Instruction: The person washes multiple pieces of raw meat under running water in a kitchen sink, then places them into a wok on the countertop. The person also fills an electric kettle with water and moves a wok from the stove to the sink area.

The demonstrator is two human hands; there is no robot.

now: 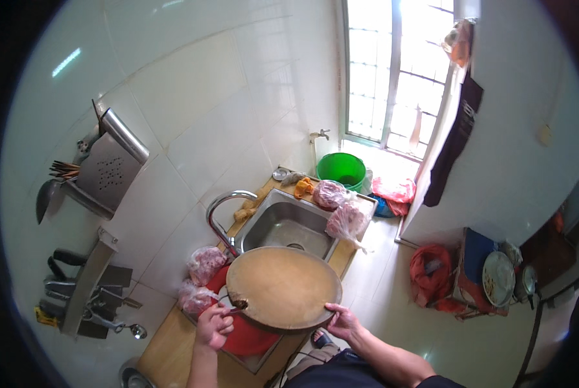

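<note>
A thick round wooden chopping board [284, 286], damaged at its left edge, is tilted above a red basin [253, 334]. My left hand [214, 326] is at the board's lower left, its fingers closed around what looks like a dark loop or handle there. My right hand [340, 321] grips the board's lower right rim, thumb on top. Behind the board lies the steel sink basin [289, 225], its drain partly covered by the board. A curved chrome faucet [217, 213] rises at the sink's left.
Bags of meat [345, 218] lie right of the sink, others [206, 264] at its left. A green bucket [342, 169] stands under a wall tap [321, 134]. A knife rack [88, 286] and utensil holder [110, 169] hang on the left wall. A red bag [430, 276] sits right.
</note>
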